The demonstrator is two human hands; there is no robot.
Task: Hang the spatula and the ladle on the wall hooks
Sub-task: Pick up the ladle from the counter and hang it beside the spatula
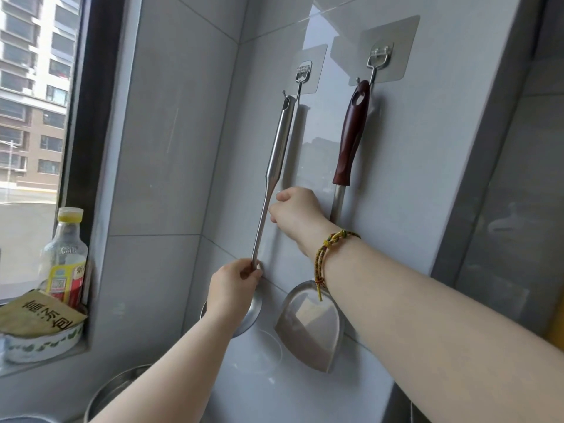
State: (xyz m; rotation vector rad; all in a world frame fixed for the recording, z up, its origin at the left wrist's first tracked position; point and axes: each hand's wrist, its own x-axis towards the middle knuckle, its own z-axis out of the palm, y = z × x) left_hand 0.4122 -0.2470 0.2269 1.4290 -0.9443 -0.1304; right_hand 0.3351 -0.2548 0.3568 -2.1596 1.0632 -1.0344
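Two adhesive wall hooks are stuck on the grey tiles. The left hook point(302, 75) carries the steel ladle point(276, 160) by the top of its handle. My left hand point(233, 290) grips the ladle's thin shaft just above the bowl, which is partly hidden behind the hand. From the right hook point(377, 61) hangs the spatula point(351, 138) by the hole in its dark red handle, its steel blade low on the wall. My right hand point(297, 213) is between the two handles with fingers curled, touching or almost touching the ladle's shaft; its grip is hidden.
A window sill at the left holds a plastic bottle with a yellow cap point(65, 254) and a white bowl point(42, 345) with a packet in it. A steel pot rim point(116, 389) shows at the bottom left. A grey wall edge runs down the right.
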